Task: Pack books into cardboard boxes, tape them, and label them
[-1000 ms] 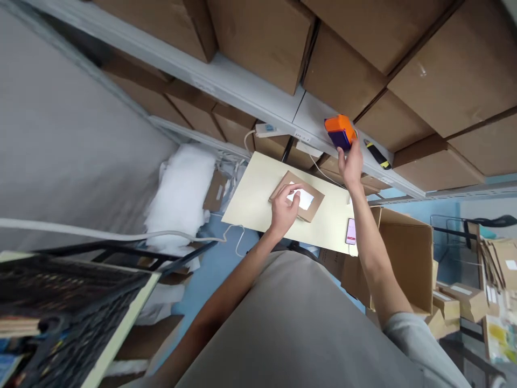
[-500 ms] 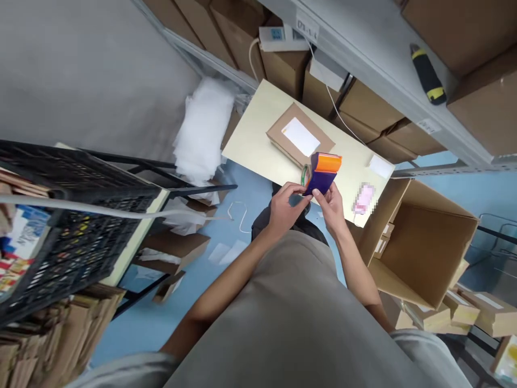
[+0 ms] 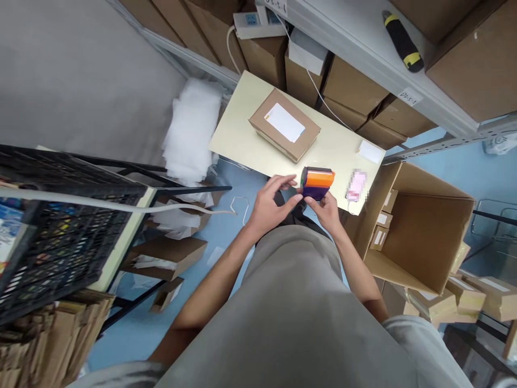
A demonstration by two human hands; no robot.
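An orange and purple tape dispenser (image 3: pixel 316 182) is held in front of my body, at the near edge of a small cream table (image 3: pixel 242 134). My right hand (image 3: pixel 328 209) grips it from below. My left hand (image 3: pixel 271 202) touches its left side with the fingertips. A flat brown cardboard parcel (image 3: pixel 285 131) with a white label lies on the table beyond the hands, apart from both.
A pink phone (image 3: pixel 356 185) and a white slip (image 3: pixel 370 151) lie at the table's right end. An open cardboard box (image 3: pixel 420 231) stands to the right. Grey shelving (image 3: pixel 363 48) with cartons, a power strip (image 3: pixel 251 19) and a black-yellow cutter (image 3: pixel 402 34) runs behind. A black wire rack (image 3: pixel 60 226) is on the left.
My right hand took the tape dispenser off the shelf and brought it down to my body. My left hand left the parcel and joined it on the dispenser.
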